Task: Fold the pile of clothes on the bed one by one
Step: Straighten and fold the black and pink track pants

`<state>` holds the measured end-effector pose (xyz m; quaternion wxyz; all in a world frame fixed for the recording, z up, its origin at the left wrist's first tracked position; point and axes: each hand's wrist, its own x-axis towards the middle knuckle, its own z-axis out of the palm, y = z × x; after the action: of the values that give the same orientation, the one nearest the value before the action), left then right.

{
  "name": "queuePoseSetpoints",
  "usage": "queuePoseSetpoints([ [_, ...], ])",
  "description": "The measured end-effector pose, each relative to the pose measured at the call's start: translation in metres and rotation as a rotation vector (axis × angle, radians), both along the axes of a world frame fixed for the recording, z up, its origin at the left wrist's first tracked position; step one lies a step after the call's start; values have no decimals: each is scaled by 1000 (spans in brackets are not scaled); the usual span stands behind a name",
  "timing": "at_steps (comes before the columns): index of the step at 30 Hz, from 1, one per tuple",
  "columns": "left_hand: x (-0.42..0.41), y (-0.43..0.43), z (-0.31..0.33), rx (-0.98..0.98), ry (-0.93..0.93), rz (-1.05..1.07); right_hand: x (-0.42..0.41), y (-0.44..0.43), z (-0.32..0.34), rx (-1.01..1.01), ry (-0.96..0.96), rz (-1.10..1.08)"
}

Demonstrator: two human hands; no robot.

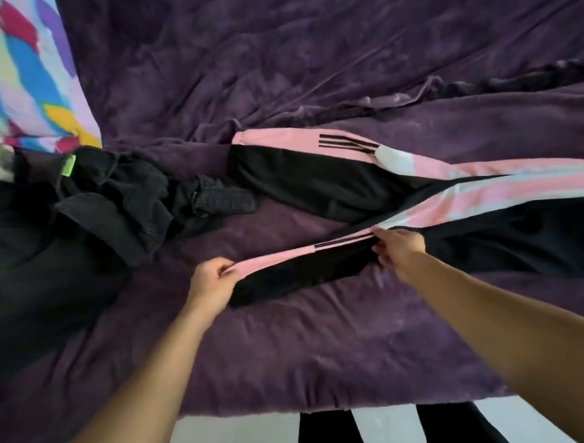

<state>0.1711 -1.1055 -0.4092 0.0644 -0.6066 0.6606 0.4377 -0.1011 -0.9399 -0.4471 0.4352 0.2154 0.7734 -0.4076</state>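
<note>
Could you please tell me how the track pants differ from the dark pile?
The track pants lie stretched out, black with pink stripes; the dark pile is crumpled. The left hand and right hand grip the track pants, not the dark pile. Both rest on the purple blanket.

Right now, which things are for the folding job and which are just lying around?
For the job:
- pink-and-black garment, spread out on the bed
- left hand and right hand, both holding its near part
- pile of black clothes, not yet folded

Just lying about:
- purple blanket under everything
- colourful cloth in the far left corner
</note>
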Motion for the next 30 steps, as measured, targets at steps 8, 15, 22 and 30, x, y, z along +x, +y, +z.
queuePoseSetpoints([
  [8,-88,-153,21,169,379,566,-70,-97,69,-315,89,-92],
  [15,-110,-135,-39,-50,47,180,-63,-57,15,346,551,1010],
  [22,-109,-143,-52,-280,4,117,-88,-36,0,301,619,957],
  [30,-155,-161,-42,-208,97,198,-151,-88,19,226,888,900],
])
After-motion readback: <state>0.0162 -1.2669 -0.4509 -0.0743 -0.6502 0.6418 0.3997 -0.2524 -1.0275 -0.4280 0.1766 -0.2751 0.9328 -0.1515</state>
